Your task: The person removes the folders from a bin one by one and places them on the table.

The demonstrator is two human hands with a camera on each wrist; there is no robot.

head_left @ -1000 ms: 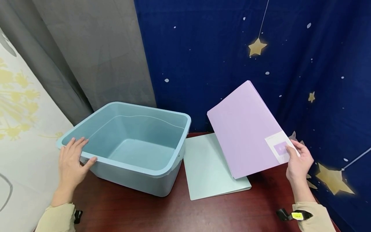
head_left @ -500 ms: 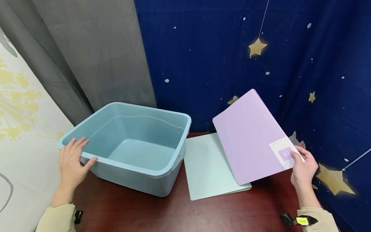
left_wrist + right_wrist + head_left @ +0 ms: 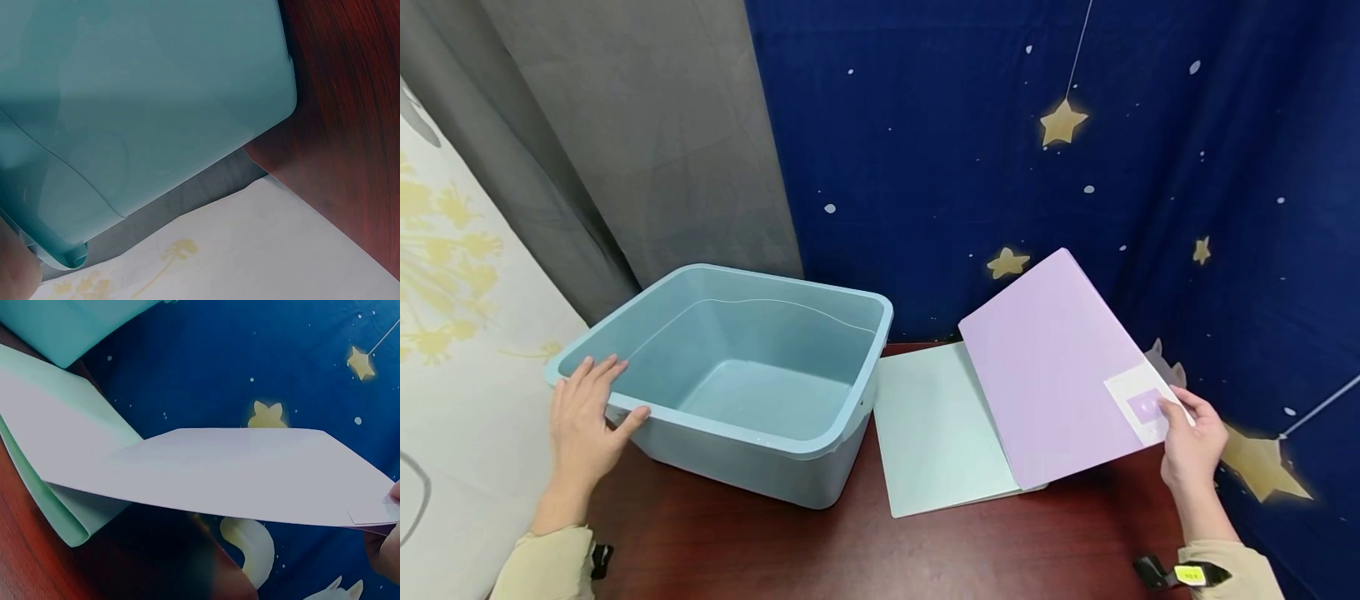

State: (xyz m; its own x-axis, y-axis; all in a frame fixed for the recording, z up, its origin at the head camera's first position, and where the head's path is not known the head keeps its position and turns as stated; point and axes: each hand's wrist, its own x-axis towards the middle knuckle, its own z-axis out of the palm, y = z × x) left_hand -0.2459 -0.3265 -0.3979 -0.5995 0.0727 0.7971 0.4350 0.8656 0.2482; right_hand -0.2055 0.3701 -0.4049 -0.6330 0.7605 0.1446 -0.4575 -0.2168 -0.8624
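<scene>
My right hand (image 3: 1195, 437) pinches a purple file folder (image 3: 1060, 375) at its lower right corner, thumb over the white label. The folder is tilted, its right end raised, and its left part overlaps a pale green folder (image 3: 940, 433) lying on the table. In the right wrist view the purple folder (image 3: 250, 478) slants across the green folder (image 3: 62, 419); the hand shows only at the right edge. My left hand (image 3: 587, 417) rests on the near left rim of a blue plastic tub (image 3: 752, 425), fingers relaxed over the edge. The tub's visible inside holds nothing.
The dark red wooden table (image 3: 880, 550) lies under the tub and folders. Behind hang a grey curtain (image 3: 662, 142) and a blue star-patterned curtain (image 3: 940, 150). A white cloth with yellow flowers (image 3: 460, 333) hangs at the left.
My right hand has lowered the purple folder, moving it slightly right and toward me, down onto the green folder. My left hand has stayed on the tub's rim.
</scene>
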